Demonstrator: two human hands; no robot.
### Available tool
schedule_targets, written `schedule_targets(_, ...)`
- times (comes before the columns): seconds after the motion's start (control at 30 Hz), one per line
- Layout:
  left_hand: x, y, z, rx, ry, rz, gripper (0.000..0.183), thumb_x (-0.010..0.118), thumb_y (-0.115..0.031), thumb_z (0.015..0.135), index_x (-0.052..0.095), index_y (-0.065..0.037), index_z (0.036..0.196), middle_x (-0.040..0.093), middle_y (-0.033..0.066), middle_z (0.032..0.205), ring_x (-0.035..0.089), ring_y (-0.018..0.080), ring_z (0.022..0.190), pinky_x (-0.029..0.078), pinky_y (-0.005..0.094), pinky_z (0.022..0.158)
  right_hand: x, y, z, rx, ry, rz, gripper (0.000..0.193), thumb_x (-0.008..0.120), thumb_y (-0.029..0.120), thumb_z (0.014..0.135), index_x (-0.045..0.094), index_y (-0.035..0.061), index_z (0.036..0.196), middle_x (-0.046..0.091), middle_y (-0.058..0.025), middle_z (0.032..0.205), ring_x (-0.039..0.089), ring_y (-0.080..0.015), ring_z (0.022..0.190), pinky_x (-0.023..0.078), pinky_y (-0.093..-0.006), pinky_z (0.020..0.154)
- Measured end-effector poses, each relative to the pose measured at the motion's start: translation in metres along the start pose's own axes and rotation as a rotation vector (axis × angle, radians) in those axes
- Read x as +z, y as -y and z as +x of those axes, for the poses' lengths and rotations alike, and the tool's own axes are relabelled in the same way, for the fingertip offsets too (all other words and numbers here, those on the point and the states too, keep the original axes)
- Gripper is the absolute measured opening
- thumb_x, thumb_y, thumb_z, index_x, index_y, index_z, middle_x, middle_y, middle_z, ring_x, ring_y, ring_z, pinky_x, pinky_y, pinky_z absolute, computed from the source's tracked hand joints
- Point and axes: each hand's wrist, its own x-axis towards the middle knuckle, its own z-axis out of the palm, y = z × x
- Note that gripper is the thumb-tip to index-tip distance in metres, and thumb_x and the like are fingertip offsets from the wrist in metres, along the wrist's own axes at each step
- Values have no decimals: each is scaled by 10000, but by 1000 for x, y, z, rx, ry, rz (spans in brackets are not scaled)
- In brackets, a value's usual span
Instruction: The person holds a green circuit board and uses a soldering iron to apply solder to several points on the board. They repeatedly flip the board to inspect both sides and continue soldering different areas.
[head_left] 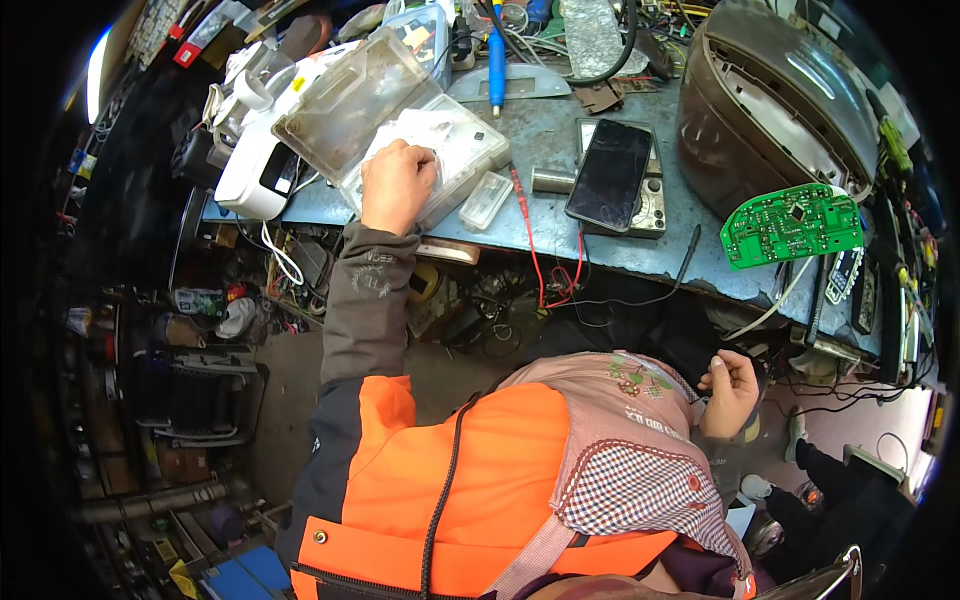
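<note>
My left hand [398, 185] reaches into an open clear plastic parts box [490, 152], its fingers curled down among white plastic bags [440, 128]. Whatever those fingertips grip is hidden beneath the hand. The hinged lid [335, 110] of the box leans back to the left. Just right of the box lies a small clear case [487, 201]. Down by my lap, below the bench edge, my right hand [728, 392] is closed with its fingers curled in; I cannot make out anything between them.
A black phone [608, 172] rests on a multimeter [650, 212], beside a metal cylinder [552, 180] and a red probe [521, 195]. A green circuit board [792, 226] stands before a brown housing [715, 130] at right. Cables hang off the bench's front edge.
</note>
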Motion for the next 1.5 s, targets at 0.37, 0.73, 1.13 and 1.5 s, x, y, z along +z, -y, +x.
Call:
schedule_targets(0.37,-59,-111,-20,249,-203,-323,120,778,5,859,745,-36,966,661,116,905,627,327,846,493,415,769,34,87,-5,-75,397,-61,141,670,-17,1002,708,-49,1134,671,-54,1022,648,-107,894,540,-251,753)
schedule_targets(0.73,-17,-248,-51,850,67,-565,309,798,7,780,727,-47,1076,650,60,954,603,274,829,445,408,741,99,107,12,211,571,508,190,706,174,1052,749,5,1126,724,-31,917,658,-92,766,551,-249,656)
schedule_targets(1.13,12,-313,-23,735,-118,-564,849,922,-237,764,538,-54,1498,468,224,1556,532,429,1344,433,497,1112,67,100,20,84,305,757,131,615,22,992,714,-6,1073,721,-109,919,696,-186,747,599,-337,681)
schedule_targets(1.5,-26,-344,29,655,66,-908,441,754,-110,835,683,12,1252,741,171,1085,738,348,917,588,386,839,40,108,26,15,178,698,161,603,-7,971,722,-35,1077,733,-132,921,709,-187,759,622,-342,686)
